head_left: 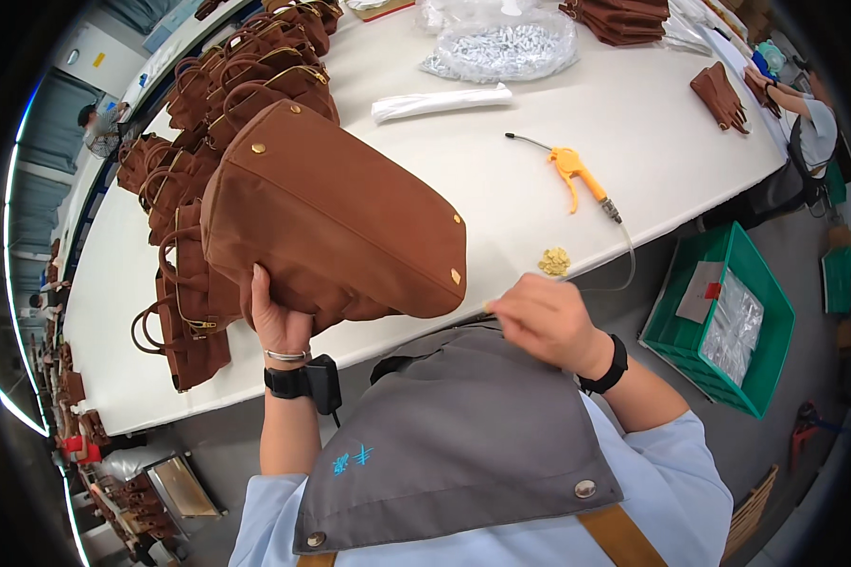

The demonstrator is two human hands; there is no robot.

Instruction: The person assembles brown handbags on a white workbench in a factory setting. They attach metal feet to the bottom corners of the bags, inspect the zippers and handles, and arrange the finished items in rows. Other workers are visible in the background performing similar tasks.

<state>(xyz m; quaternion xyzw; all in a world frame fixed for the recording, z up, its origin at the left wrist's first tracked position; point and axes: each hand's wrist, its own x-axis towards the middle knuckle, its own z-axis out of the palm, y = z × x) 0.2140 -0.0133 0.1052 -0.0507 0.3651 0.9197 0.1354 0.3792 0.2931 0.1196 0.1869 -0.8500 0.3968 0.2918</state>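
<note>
A brown handbag (336,203) is tipped over in the air above the table's near edge, its base turned up toward me. Gold-coloured metal feet sit near the corners of that base. My left hand (279,317) grips the bag from its near side, the thumb showing and the other fingers hidden beneath. Just right of the bag's end, my right hand (548,321) is closed in a pinch, apart from the bag. Whatever its fingertips hold is too small to name. Near that hand, a small crumpled yellowish lump (554,262) lies on the table.
Several brown handbags (184,283) crowd the table's left side. A yellow air blow gun (577,177) with a hose lies at right. Beyond are a white roll (442,101) and a plastic bag of small pieces (506,47). A green crate (667,321) stands on the floor.
</note>
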